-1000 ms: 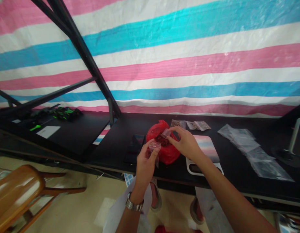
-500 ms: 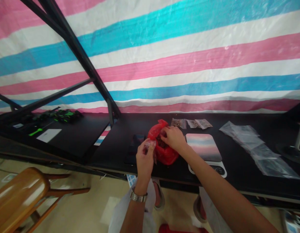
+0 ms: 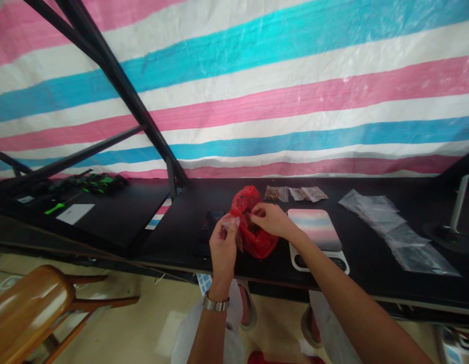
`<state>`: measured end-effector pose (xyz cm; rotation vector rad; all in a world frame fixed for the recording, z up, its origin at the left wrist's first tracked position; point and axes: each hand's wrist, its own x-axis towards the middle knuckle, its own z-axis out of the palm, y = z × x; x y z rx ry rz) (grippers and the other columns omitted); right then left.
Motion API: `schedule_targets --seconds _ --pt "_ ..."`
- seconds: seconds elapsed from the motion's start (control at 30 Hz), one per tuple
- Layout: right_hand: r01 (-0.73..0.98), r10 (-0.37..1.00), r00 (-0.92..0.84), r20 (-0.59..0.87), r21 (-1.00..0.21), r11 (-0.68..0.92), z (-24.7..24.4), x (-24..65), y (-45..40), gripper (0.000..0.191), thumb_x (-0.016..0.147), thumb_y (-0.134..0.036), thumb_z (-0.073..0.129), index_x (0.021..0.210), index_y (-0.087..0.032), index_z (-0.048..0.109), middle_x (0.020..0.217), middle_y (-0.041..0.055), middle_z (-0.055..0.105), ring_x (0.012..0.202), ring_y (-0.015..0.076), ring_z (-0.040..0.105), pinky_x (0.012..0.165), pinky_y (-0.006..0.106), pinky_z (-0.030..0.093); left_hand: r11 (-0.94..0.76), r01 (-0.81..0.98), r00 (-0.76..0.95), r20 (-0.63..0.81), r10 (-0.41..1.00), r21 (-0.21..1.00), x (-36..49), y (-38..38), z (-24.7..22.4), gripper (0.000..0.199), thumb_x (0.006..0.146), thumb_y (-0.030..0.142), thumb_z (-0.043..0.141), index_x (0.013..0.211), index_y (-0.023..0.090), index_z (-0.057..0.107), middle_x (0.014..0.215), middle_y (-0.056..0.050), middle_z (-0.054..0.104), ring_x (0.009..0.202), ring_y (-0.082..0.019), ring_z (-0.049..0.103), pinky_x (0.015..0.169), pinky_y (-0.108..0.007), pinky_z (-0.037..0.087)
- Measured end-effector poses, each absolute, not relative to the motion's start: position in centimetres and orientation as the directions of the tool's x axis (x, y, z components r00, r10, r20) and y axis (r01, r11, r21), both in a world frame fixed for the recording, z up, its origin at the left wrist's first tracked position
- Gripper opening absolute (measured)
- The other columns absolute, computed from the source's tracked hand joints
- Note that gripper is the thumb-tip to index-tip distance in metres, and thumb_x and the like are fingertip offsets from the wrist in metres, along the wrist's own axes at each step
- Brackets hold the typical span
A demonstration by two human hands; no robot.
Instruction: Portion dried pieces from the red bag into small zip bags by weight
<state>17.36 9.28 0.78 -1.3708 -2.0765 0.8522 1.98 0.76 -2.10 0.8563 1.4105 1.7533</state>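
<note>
Your right grip (image 3: 272, 220) has dropped to the mouth of the red plastic bag (image 3: 262, 246) on the desk (image 3: 174, 237), pressed together there. Your left grip (image 3: 222, 247) pinches a small clear plastic bag (image 3: 231, 222) just beside the red one.

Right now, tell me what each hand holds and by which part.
The left hand pinches a small clear plastic bag near its top. The right hand has its fingers at the mouth of a crumpled red plastic bag; whether they grip it cannot be told.

striped tarp wall (image 3: 280, 101) | wooden chair (image 3: 30, 303) (glossy) | beige floor (image 3: 124, 318)
</note>
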Motion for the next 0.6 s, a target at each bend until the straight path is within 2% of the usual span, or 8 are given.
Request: schedule_targets --seconds 0.13,0.27,0.43,0.5,0.6 --pt "0.532 0.951 -0.271 0.151 -0.8 0.279 1.0 19.1 8.9 0.008 0.09 -0.026 0.068 0.089 -0.022 0.074 0.083 0.0024 0.081 0.077 0.019 0.074 0.072 0.028 0.051 -0.155 -0.005 -0.514 0.13 0.848 0.988 2.1 0.6 -2.2 0.056 0.081 0.052 0.084 0.124 0.017 0.075 0.112 -0.01 0.08 0.1 -0.023 0.076 0.092 -0.036 0.059" --pt "0.415 0.939 -0.218 0.267 -0.845 0.336 1.9 20.3 7.8 0.01 0.09 -0.031 0.067 0.091 -0.022 0.072 0.083 0.0022 0.08 0.077 0.0192 0.074 0.074 0.03 0.052 -0.189 0.184 -0.496 0.257 0.83 0.965 2.4 0.4 -2.2 0.05 0.083 0.046 0.082 0.125 0.02 0.076 0.122 -0.012 0.077 0.113 -0.027 0.072 0.106 -0.043 0.054" --pt "0.286 0.906 -0.198 0.375 -0.862 0.419 2.9 19.8 6.2 0.016 0.092 -0.038 0.068 0.096 -0.023 0.072 0.091 0.0027 0.081 0.082 0.0201 0.075 0.077 0.032 0.054 -0.239 0.306 -0.474 0.365 0.801 0.922 3.5 0.2 -1.8 0.044 0.081 0.039 0.083 0.123 0.024 0.078 0.125 -0.011 0.073 0.118 -0.028 0.07 0.108 -0.044 0.055" --pt "0.336 0.892 -0.205 0.404 -0.826 0.452 3.1 19.3 5.6 0.012 0.093 -0.036 0.068 0.096 -0.024 0.072 0.092 0.0024 0.08 0.082 0.0206 0.073 0.078 0.033 0.054 -0.253 0.318 -0.463 0.383 0.799 0.914 3.8 0.2 -1.8 0.044 0.081 0.037 0.083 0.123 0.025 0.078 0.126 -0.011 0.072 0.121 -0.028 0.069 0.11 -0.044 0.054" --pt "0.465 0.831 -0.243 0.501 -0.691 0.553 3.3 18.9 4.8 0.005 0.093 -0.027 0.07 0.097 -0.025 0.073 0.096 0.0039 0.08 0.09 0.024 0.072 0.086 0.037 0.053 -0.256 0.307 -0.463 0.379 0.802 0.917 4.2 0.4 -1.9 0.043 0.082 0.036 0.081 0.123 0.025 0.078 0.126 -0.011 0.072 0.122 -0.028 0.068 0.11 -0.044 0.054"
